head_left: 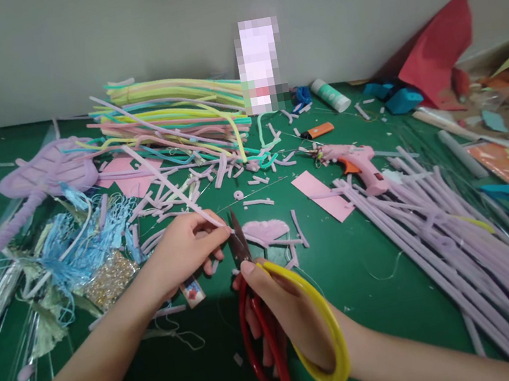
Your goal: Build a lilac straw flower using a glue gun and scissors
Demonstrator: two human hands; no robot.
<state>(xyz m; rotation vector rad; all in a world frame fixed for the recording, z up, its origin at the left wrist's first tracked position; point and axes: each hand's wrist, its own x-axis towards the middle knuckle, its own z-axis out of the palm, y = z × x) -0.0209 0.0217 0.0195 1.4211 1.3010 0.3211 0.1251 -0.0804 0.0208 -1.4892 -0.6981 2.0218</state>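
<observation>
My left hand point(191, 250) pinches a long pale lilac pipe cleaner point(168, 182) close to its lower end; the rest slants up and to the left. In my right hand point(287, 308) is a pair of scissors point(240, 245) with dark blades, one red handle and one yellow handle. The blades point up, parted slightly, with the pipe cleaner's end at or between them; I cannot tell if they touch it. Just right of the blades lies a fuzzy lilac piece point(268, 230), with short lilac offcuts point(259, 202) around it on the green table point(355, 265).
Bundled coloured pipe cleaners point(173, 113) lie at the back beside an upright, blurred-out screen point(260, 59). To the right are a pink glue gun point(357, 163), an orange lighter point(319, 131) and many lilac pipe cleaners point(419, 241). Blue tassels point(72, 237) and gold beads point(110, 279) lie left.
</observation>
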